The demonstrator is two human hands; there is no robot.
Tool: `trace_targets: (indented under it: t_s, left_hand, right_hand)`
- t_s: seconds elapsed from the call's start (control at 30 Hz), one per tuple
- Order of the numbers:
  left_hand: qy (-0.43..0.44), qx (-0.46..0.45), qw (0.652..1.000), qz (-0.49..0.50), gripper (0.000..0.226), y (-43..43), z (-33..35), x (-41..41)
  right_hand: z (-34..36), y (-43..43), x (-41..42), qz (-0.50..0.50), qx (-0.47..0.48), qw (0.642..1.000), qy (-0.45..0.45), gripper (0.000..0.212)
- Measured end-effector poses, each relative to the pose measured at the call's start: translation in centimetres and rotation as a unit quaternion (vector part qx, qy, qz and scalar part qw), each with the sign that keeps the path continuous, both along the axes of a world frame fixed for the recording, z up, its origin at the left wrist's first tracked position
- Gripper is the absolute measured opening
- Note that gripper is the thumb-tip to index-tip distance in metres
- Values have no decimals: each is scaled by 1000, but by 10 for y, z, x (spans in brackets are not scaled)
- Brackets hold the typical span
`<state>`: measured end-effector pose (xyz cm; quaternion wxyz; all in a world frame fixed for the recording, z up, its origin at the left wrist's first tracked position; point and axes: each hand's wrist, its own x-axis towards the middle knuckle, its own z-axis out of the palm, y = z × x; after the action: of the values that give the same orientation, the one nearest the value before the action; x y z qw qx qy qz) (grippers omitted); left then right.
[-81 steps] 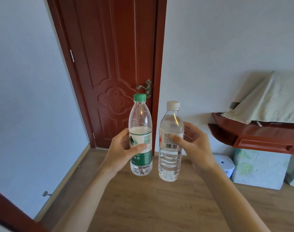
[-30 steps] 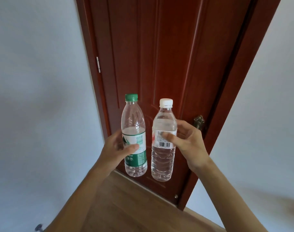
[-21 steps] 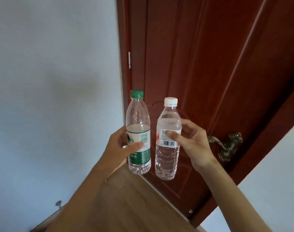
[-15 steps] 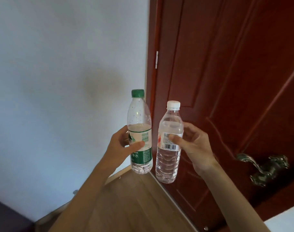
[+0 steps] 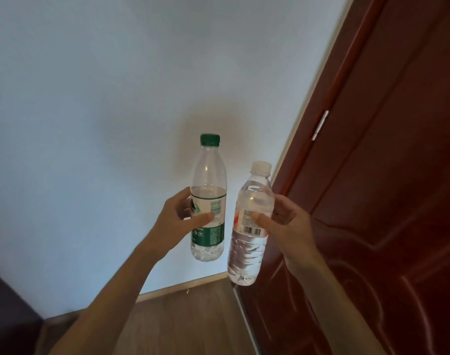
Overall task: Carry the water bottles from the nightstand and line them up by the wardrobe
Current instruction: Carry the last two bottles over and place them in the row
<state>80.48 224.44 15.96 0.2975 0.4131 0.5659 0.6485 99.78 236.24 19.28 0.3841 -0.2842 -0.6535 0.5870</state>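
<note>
My left hand grips a clear water bottle with a green cap and green label, about half full, held upright in the air. Beside it my right hand grips a smaller clear bottle with a white cap and a barcode label, nearly full and leaning slightly right. The two bottles hang close together without touching, in front of a white wall. Neither nightstand nor wardrobe shows clearly.
A dark red wooden door with a metal hinge fills the right side. A white wall with a wooden skirting board faces me. Wood floor lies below. A dark piece of furniture edges in at the lower left.
The view has swung left: the door has slid to the right edge, its handle is out of sight, and the white wall now fills the middle. Both hands still hold their bottles.
</note>
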Motion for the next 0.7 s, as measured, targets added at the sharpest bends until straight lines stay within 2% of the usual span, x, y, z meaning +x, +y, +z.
trace_targets:
  t_s: [0.27, 0.43, 0.7]
  left_hand:
    - [22, 10, 996, 81, 41, 12, -8, -74]
    - [10, 18, 987, 157, 40, -11, -8, -103]
    - [34, -24, 962, 269, 40, -58, -19, -134]
  right_hand:
    - [3, 39, -90, 74, 8, 997, -27, 45]
    - [10, 41, -140, 142, -4, 990, -18, 41]
    - [6, 28, -219, 268, -1, 963, 11, 40]
